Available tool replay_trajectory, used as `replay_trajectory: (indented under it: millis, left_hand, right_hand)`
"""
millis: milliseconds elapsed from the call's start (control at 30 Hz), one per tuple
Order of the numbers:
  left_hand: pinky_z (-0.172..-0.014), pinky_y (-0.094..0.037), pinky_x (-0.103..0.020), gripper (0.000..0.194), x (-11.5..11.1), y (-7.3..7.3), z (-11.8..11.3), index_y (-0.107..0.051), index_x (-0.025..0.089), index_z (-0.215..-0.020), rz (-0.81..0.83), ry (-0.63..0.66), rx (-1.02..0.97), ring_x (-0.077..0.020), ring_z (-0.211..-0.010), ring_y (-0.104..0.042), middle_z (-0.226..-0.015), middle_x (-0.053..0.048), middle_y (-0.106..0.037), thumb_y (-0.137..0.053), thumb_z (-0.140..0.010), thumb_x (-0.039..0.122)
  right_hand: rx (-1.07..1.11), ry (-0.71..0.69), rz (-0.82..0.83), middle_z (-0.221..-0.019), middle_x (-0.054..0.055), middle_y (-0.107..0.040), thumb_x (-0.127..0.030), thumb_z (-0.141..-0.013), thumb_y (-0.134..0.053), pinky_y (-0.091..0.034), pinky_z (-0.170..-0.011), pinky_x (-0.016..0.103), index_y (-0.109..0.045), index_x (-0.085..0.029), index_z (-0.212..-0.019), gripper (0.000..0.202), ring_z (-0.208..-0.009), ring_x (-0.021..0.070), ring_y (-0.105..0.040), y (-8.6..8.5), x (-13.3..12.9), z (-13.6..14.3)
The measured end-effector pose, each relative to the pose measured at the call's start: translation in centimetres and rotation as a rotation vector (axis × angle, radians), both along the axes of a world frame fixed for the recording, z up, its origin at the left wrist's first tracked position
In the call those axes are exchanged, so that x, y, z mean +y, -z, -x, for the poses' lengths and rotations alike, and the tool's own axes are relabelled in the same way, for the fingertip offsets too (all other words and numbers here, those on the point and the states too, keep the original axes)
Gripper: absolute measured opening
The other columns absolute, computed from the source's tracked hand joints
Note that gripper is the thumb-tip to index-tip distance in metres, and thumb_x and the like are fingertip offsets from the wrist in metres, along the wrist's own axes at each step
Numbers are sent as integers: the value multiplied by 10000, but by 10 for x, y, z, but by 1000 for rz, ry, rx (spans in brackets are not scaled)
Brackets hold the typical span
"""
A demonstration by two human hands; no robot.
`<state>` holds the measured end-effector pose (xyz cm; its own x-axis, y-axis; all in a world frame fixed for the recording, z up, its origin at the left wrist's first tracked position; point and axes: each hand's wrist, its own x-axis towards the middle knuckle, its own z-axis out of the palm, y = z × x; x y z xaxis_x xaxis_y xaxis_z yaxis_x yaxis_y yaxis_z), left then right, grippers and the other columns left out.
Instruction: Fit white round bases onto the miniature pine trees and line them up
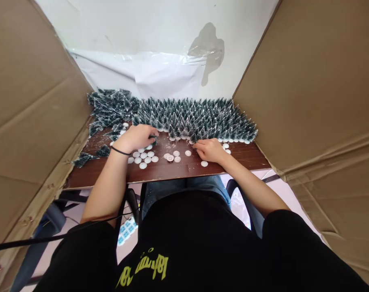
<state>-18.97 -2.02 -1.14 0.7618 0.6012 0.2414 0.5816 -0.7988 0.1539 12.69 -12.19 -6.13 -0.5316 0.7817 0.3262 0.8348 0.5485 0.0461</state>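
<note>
Left hand [137, 138] curled over small tree [154, 141] at worktop [245, 156] nine o'clock, above white discs [144, 157]. Right hand [209, 149] fingers bent, touching standing miniature trees [199, 117] at twelve; grip impossible to tell.

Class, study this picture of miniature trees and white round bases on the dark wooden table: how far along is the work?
Done: a dense block of small frosted green trees standing upright fills the back of the dark wooden table. In hand: the left hand grips a small tree above the loose white round discs; the right hand touches the block's front row. Left: a heap of loose trees lying flat and the scattered discs.
</note>
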Motion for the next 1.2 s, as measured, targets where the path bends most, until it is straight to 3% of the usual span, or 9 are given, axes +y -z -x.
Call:
replay_trajectory:
  millis: [167,300,400,500,633,833,933,1067,1200]
  left_hand:
    - [-795,-522,-282,307,-11,-28,-1,-722,144,-1091,218,-139,-34,-135,-834,-651,-1002,-18,-770,-587,-953,383]
    - [-789,-560,-281,377,-20,-35,-14,-685,166,-1207,406,-72,-260,-137,-863,-684,-1039,-28,-765,-642,-919,406]
    - [-784,-579,-284,641,-25,-21,-34,-533,177,-1407,536,83,-446,-143,-856,-709,-1017,-56,-759,-730,-849,424]
    - [-825,-582,-308,705,-32,1,-59,-494,155,-1418,616,164,-642,-159,-875,-719,-1025,-93,-754,-755,-824,431]
    - [-854,-572,-328,653,-40,22,-80,-528,156,-1353,678,175,-719,-184,-934,-713,-1075,-112,-742,-765,-813,436]
    - [-985,-519,-402,342,-45,15,-75,-691,172,-1072,407,247,-433,-230,-1129,-630,-1238,-127,-664,-631,-909,467]
    - [-1085,-450,-430,329,-45,11,-69,-739,219,-1117,312,373,-230,-247,-1220,-573,-1282,-109,-648,-602,-935,456]
    - [-1057,-456,-411,317,-42,19,-70,-763,257,-1164,256,468,-32,-242,-1154,-587,-1284,-97,-665,-599,-945,418]
    - [-1010,-479,-385,304,-38,26,-74,-773,254,-1160,176,471,7,-230,-1099,-600,-1264,-89,-687,-569,-962,362]
  right_hand:
    - [224,-96,-23,-876,35,-768,-136,-867,-441,-407,-647,257,-765,-203,-981,349,-748,155,-665,-3,3,7]
    - [405,-109,24,-938,28,-765,-220,-964,-421,-447,-688,243,-654,-193,-1281,394,-714,130,-651,-23,14,30]
    - [509,-157,56,-909,10,-749,-355,-981,-491,-462,-668,239,-546,-182,-1397,454,-657,120,-621,-35,27,42]
    - [578,-244,-2,-873,13,-749,-416,-999,-484,-482,-680,256,-687,-215,-1178,337,-684,131,-634,-35,36,40]
    - [641,-268,-57,-880,36,-759,-439,-995,-512,-503,-668,291,-748,-231,-954,317,-696,148,-646,-25,30,24]
    - [773,-128,-288,-847,60,-745,-420,-1028,-443,-515,-734,358,-707,-223,-864,367,-789,193,-662,-16,16,10]
    - [762,-83,-388,-800,64,-717,-421,-1038,-402,-494,-749,386,-674,-221,-827,398,-770,201,-630,-16,16,10]
    - [704,-72,-370,-777,68,-688,-411,-1044,-351,-470,-756,403,-641,-222,-795,426,-777,210,-589,-14,18,11]
    - [635,-84,-330,-778,69,-685,-330,-1030,-363,-450,-768,400,-631,-220,-794,374,-816,221,-572,-9,19,11]
